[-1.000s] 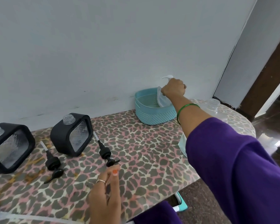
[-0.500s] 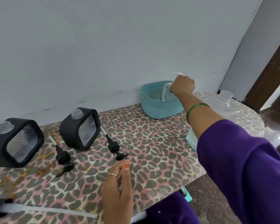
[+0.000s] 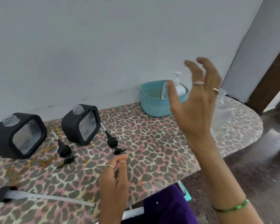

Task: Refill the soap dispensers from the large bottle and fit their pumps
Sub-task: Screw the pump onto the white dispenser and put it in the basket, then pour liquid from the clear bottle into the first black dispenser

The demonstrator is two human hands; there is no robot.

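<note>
Leopard-print cloth covers the table [image 3: 152,143], which stands against a pale wall that fills the upper half of the frame. At the left, 2 black soap dispensers stand with bare, threaded necks: one dispenser [image 3: 16,135] at the far left edge, a second dispenser [image 3: 81,124] just right of it. Their clear windows appear to show no liquid, so the refill looks not yet begun. Neither pump is fitted: 1 black pump [image 3: 64,150] lies flat between the 2 dispensers, and another pump [image 3: 113,141] lies just right of the second one. At the lower left lies a long white dip tube with a black cap [image 3: 3,194], probably the large bottle's own pump.

The large clear bottle [image 3: 229,117] stands uncapped at the right end of the table, partly hidden behind the right hand [image 3: 196,101]. That hand is raised in mid-air, fingers spread and holding nothing. The left hand [image 3: 115,178] rests low at the frame's centre, its fingers loosely curled; it seems to hold nothing, though a small pinched item cannot be ruled out.

A teal basket [image 3: 153,104] at the back holds a white pump bottle [image 3: 179,88].

Everything is laid out and opened; pouring into both dispensers and screwing on both pumps remain.
</note>
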